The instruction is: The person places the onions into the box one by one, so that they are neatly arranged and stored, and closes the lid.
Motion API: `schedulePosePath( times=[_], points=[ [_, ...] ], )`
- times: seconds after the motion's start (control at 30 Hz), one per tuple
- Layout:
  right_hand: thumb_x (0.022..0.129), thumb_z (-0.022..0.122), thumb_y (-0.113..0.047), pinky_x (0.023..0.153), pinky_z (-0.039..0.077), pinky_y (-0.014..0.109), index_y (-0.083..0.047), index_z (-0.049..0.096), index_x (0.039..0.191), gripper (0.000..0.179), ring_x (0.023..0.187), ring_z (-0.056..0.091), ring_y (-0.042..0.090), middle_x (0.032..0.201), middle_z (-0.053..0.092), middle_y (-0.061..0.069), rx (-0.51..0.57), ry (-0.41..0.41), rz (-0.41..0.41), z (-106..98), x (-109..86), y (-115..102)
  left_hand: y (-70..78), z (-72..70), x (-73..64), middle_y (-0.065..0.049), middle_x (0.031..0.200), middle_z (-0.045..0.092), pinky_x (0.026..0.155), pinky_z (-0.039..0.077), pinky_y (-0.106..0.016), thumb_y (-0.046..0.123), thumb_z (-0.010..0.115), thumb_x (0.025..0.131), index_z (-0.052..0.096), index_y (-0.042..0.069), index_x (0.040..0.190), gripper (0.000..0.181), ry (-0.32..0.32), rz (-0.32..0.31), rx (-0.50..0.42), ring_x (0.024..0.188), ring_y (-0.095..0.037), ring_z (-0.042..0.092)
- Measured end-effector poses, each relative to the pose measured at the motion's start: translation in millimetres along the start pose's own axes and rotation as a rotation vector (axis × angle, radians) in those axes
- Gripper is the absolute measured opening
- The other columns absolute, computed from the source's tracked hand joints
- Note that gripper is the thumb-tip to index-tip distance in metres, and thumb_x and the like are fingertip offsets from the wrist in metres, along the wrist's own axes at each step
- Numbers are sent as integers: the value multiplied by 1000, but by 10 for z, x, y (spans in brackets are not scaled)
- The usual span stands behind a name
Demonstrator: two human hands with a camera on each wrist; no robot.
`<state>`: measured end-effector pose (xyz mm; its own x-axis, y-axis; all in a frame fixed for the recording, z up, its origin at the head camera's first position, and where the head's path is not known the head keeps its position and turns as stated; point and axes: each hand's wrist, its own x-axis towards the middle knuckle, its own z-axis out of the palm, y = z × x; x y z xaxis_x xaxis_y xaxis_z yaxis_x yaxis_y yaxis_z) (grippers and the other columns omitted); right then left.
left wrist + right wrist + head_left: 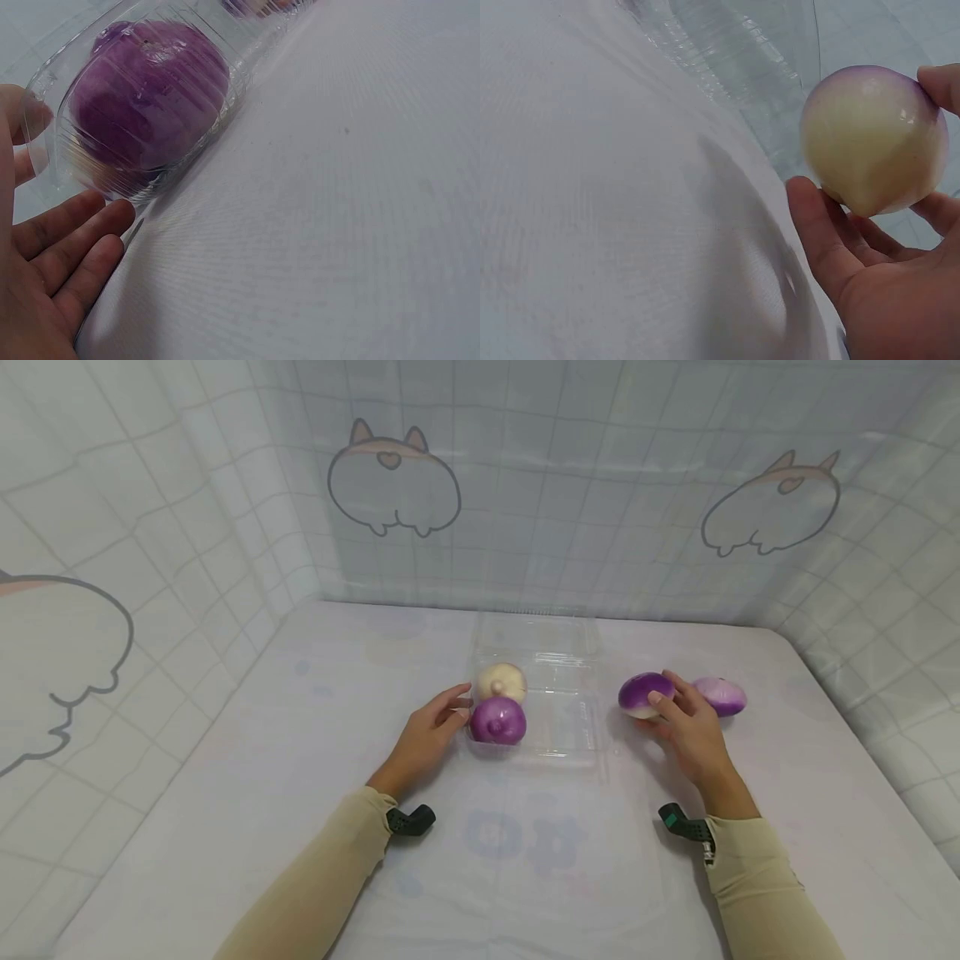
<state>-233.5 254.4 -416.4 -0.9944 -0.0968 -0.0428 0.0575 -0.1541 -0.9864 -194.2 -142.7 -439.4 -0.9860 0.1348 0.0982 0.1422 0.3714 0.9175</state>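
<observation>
A clear plastic clamshell box (558, 750) lies opened out on the table, its lid (536, 633) toward the back wall. In its left half sit a pale onion (501, 682) and, in front of it, a purple onion (498, 721). My left hand (427, 737) rests its fingertips at the box's left edge, some fingers (75, 240) spread and fairly straight. To the right of the box, my right hand (693, 731) grips a purple-and-white onion (645, 693), raised off the table; its pale pointed end faces the right wrist view. Another purple onion (720, 696) lies just beyond that hand.
White cloth (495, 902) with faint printing covers the table. Tile-patterned sheets (540, 510) with cartoon animals hang behind and at both sides. Each wrist carries a dark camera mount (411, 820).
</observation>
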Motion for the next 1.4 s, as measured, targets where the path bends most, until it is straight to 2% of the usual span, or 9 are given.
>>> schedulePosePath(
  times=[0.17, 0.4, 0.5, 0.6, 0.8, 0.9, 1.03, 1.17, 1.4],
  points=[
    [100, 64, -22, 95, 49, 35, -5, 16, 160, 79, 132, 44, 23, 163, 14, 24, -6, -2, -7, 6, 2, -2, -10, 2, 10, 0, 129, 63, 100, 48, -43, 30, 55, 104, 49, 28, 148, 45, 6, 5, -4, 117, -18, 60],
    [101, 61, -23, 93, 51, 27, -4, 17, 160, 76, 132, 44, 23, 163, 15, 23, -3, 1, -27, 28, -13, -20, -26, 1, 8, 0, 130, 63, 101, 47, -45, 32, 56, 104, 49, 30, 148, 45, 0, 2, -12, 118, -19, 60],
    [102, 60, -21, 92, 52, 25, -4, 18, 160, 73, 135, 41, 26, 163, 15, 22, 39, -4, -31, 36, -23, -28, -20, 1, 4, -1, 130, 63, 102, 47, -45, 31, 56, 103, 49, 30, 148, 45, 1, 3, -18, 118, -19, 60],
    [103, 59, -19, 92, 53, 29, -5, 20, 159, 70, 138, 37, 28, 161, 15, 21, 81, -6, -32, 41, -29, -27, -12, 1, 2, -1, 130, 63, 102, 46, -44, 30, 56, 104, 49, 31, 148, 45, -2, -2, -21, 118, -19, 59],
    [102, 59, -15, 94, 47, 49, -8, 26, 158, 66, 136, 34, 29, 157, 16, 17, 143, -25, -50, 52, -18, -17, -16, 9, 1, -5, 132, 62, 103, 45, -45, 27, 56, 104, 48, 28, 149, 46, -1, -14, -41, 120, -21, 59],
    [102, 59, -13, 94, 49, 47, -9, 25, 158, 66, 135, 36, 27, 156, 17, 17, 144, -34, -59, 55, -18, -18, -14, 12, 2, -6, 133, 62, 104, 44, -46, 26, 56, 104, 47, 26, 150, 47, 1, -17, -42, 122, -22, 58],
    [101, 60, -11, 91, 54, 36, -8, 25, 157, 66, 131, 41, 23, 150, 26, 15, 153, -20, -62, 69, -21, -18, -14, 10, -7, -3, 132, 62, 104, 45, -44, 29, 55, 104, 47, 29, 149, 46, 2, -23, -23, 122, -19, 58],
    [100, 61, -10, 88, 55, 31, -7, 32, 147, 55, 121, 52, 18, 137, 39, 9, 174, 2, -66, 89, -26, -25, -24, 8, -23, 0, 129, 63, 104, 45, -44, 33, 56, 103, 49, 32, 148, 45, 9, -15, -8, 121, -18, 58],
    [101, 59, -8, 87, 56, 36, -7, 42, 135, 39, 106, 66, 21, 132, 46, 7, 374, -21, -64, 125, -19, -85, -24, 7, -15, -1, 130, 63, 104, 44, -44, 33, 55, 104, 48, 30, 148, 45, 7, -1, 0, 121, -18, 58]
  ],
)
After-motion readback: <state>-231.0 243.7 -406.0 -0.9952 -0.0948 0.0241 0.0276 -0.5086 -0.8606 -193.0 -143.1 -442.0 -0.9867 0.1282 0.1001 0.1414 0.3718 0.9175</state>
